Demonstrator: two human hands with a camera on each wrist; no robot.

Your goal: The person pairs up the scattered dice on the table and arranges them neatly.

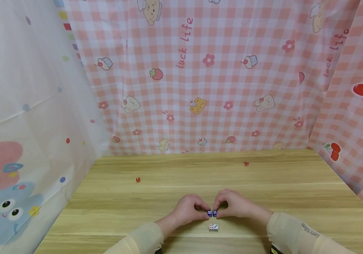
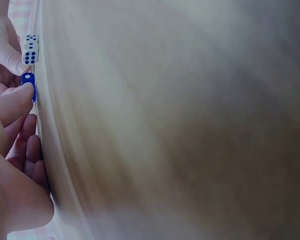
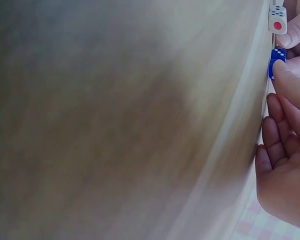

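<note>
Two blue dice with white pips sit side by side at the front middle of the table, a thin gap between them in the head view. My left hand pinches the left blue die between thumb and finger. The right blue die is pinched the same way by my right hand. Just nearer to me, a left white die and a right white die stand against each other. In both wrist views, the thumbs partly hide the blue dice.
A red die lies farther back on the left of the wooden table, and another red die near the back right. A pink checked cloth hangs behind the table, with printed cloth on both sides.
</note>
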